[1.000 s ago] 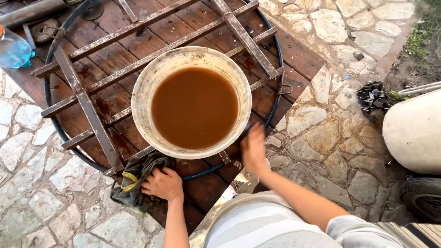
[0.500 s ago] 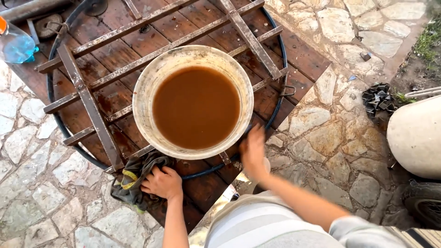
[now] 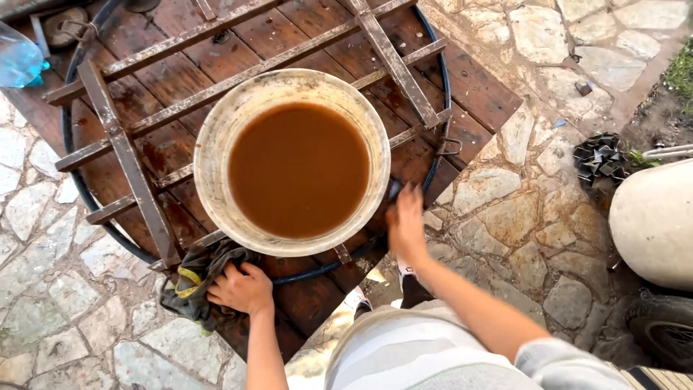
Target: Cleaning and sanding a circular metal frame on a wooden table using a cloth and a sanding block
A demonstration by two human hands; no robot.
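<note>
Pressing down flat on a dark rag (image 3: pixel 193 283) with the left hand (image 3: pixel 242 289), fingers spread, at the near edge of the wet wooden counter (image 3: pixel 476 87). Reaching with the right hand (image 3: pixel 406 224) to the rim of the big pale bucket (image 3: pixel 216 137); blurred, so cannot tell if open or closed. Sitting on a rusty metal frame (image 3: pixel 130 162), close to brimming with brown water (image 3: pixel 297 170). Probably very heavy and sloshy, with a stiff, maybe slippery rim. Best held with both hands on opposite sides and kept level.
</note>
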